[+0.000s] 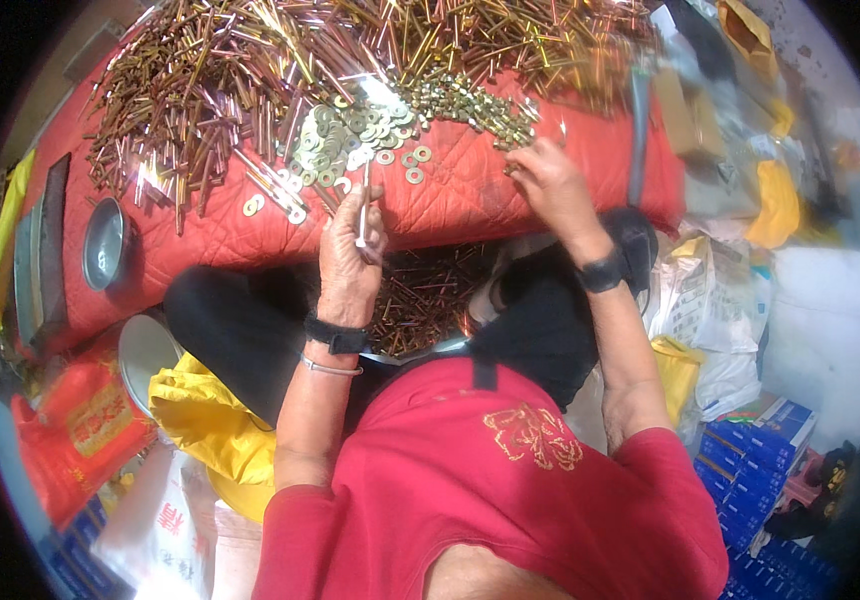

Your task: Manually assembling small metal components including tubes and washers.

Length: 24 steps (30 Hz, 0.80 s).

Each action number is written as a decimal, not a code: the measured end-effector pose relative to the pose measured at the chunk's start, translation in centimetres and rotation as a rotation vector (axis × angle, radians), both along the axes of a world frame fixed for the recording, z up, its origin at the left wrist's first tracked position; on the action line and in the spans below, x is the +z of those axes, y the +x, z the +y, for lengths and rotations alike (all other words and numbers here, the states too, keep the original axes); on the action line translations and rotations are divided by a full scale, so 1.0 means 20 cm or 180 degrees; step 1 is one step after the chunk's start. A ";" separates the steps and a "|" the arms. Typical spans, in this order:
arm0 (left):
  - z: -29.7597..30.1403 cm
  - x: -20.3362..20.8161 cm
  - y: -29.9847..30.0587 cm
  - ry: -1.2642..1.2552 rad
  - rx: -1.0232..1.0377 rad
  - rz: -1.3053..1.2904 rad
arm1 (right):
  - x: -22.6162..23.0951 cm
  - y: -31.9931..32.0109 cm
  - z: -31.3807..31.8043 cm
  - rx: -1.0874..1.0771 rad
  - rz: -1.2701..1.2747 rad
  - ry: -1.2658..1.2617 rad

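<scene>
My left hand (352,255) is closed around a long bolt (362,222), which stands upright between thumb and fingers with a bright shank. Just beyond that hand lies a heap of flat round washers (325,140), a few of them loose on the red quilted cloth (450,200). My right hand (553,185) is at the near edge of a pile of small brass-coloured nuts (470,105). Its thumb and fingertips are pinched together; what they hold is too small to make out.
Masses of long copper-coloured bolts (200,90) cover the far side. More bolts (420,300) lie below the cloth, between my legs. A metal bowl (107,245) sits at the left. Blue boxes (750,460) are stacked at lower right, a yellow bag (215,420) at lower left.
</scene>
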<state>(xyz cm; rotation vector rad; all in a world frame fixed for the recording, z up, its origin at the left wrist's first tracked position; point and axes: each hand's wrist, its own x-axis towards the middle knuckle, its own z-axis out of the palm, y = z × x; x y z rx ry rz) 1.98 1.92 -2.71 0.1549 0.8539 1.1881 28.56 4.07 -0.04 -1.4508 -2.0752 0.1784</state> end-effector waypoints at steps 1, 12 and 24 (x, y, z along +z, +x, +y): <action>-0.01 0.01 0.00 0.0057 -0.0059 -0.0005 | -0.02 -0.01 0.01 0.0015 -0.0206 0.0065; -0.09 0.13 0.07 0.0345 -0.0765 0.0400 | 0.08 -0.29 -0.01 0.0018 0.2166 -0.0893; -0.16 0.20 0.08 0.0793 -0.1102 0.0751 | 0.10 -0.37 -0.14 0.0778 0.3659 -0.1580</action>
